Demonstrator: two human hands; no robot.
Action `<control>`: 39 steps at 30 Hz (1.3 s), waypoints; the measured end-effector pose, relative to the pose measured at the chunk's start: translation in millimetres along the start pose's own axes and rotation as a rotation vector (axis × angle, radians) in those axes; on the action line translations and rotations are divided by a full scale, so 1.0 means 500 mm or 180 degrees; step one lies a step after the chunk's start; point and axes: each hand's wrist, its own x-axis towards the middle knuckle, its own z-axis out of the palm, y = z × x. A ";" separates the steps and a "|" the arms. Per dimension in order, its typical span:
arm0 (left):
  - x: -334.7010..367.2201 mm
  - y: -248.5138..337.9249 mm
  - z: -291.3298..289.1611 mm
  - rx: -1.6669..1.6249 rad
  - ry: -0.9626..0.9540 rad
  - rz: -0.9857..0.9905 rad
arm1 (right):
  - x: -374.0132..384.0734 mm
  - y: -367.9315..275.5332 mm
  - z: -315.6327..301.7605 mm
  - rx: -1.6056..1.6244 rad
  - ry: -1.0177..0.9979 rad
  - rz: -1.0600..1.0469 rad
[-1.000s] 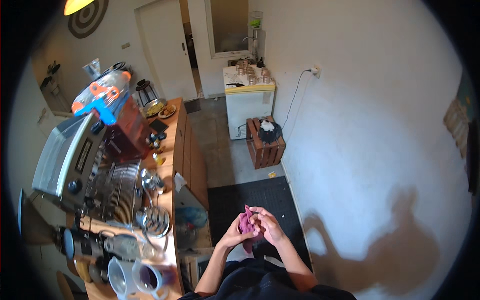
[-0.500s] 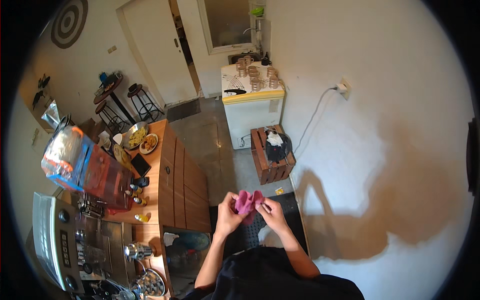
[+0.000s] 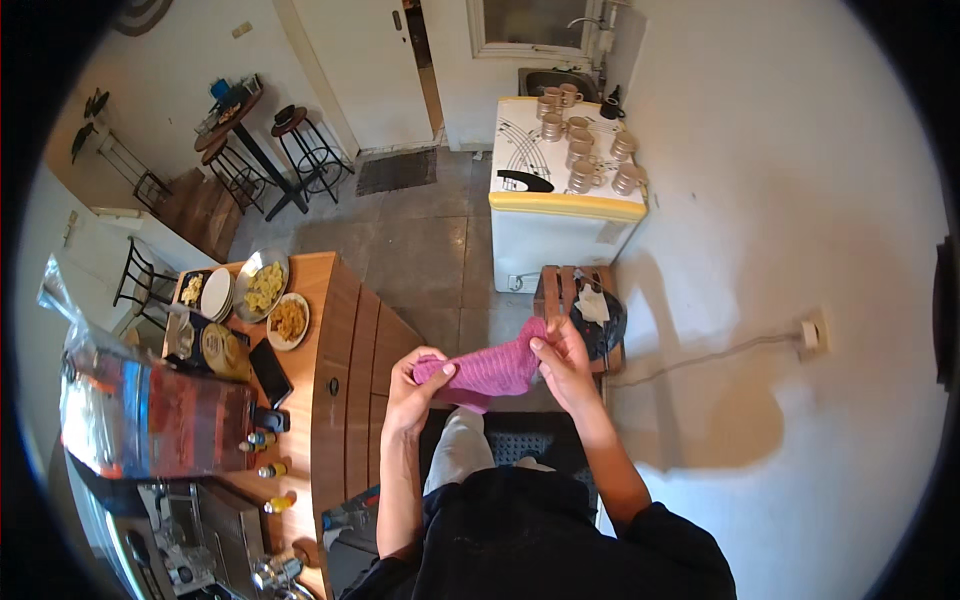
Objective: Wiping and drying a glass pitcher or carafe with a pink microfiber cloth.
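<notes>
While the head view is looking down over a black shirt (image 3: 540,545), both hands are gripping a pinkish-purple cloth (image 3: 490,372); the left hand (image 3: 408,393) is closing on one end, its thumb pressing on the near face and its fingers curling behind; the right hand (image 3: 566,366) is pinching the other end between thumb and fingers, a little higher than the left; the cloth is spanning the gap between them, its lower edge sagging near the left hand; it is hanging in the air in front of the body, between the wooden counter (image 3: 305,385) and the white wall (image 3: 750,220).

On the counter, to the left, a metal bowl (image 3: 250,308) is holding yellow food; a white plate (image 3: 290,345) of orange-brown food is sitting just beside it, and a stack of plates (image 3: 215,293) is standing near; a dark flat slab (image 3: 270,372) is lying closer to the body, with small bottles (image 3: 272,470) standing beyond it; a clear dispenser (image 3: 190,425) is showing something red inside; ahead, mugs (image 3: 580,152) are standing on a white chest freezer (image 3: 560,240) with yellow trim; a slatted wooden crate (image 3: 552,290) is resting beside it, partly hiding behind the right hand.
</notes>
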 end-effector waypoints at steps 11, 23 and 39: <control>0.519 0.137 -0.173 0.0516 -0.0238 0.0060 | 0.494 0.012 0.061 -0.1373 0.0502 -0.0248; 0.999 0.191 -0.342 0.0631 -0.0273 0.0571 | 1.023 -0.003 -0.004 -0.0725 0.1027 -0.0894; 1.695 0.151 -0.193 0.2037 -0.2249 0.0706 | 1.572 -0.013 0.029 -0.1206 0.0206 0.0018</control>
